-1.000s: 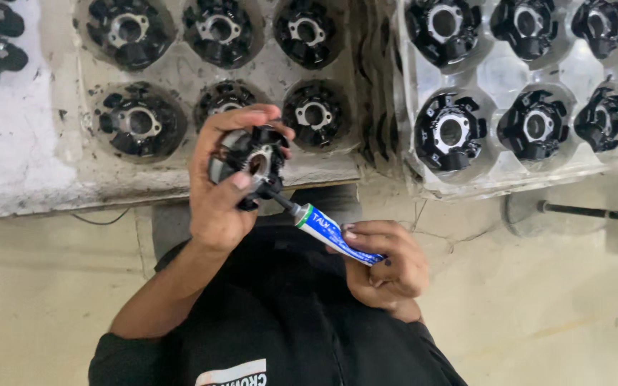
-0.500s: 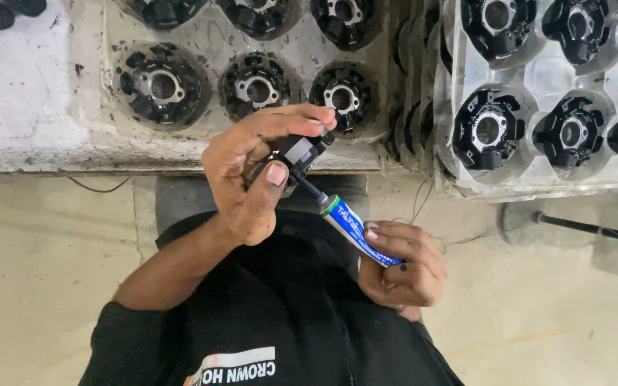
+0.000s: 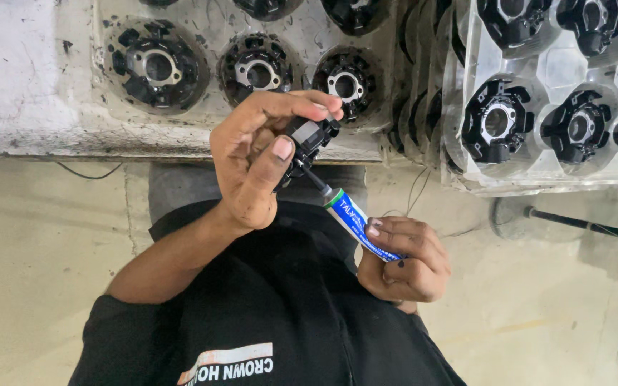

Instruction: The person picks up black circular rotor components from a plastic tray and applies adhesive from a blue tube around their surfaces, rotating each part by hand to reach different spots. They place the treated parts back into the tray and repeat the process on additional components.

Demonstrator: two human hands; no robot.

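Here, seen from the head camera, the left hand holds a small black part in front of the bench edge, fingers curled over its top and thumb pressed against its side, pinching it. The right hand grips a blue tube, fingers wrapped and pressed together around its lower end. The tube's thin dark nozzle slants up and meets the underside of the black part. On the bench, just behind the left hand, lies a clear tray with round black parts seated in its wells. A second clear tray of similar parts sits to the right, with more trays stacked on edge between the two.
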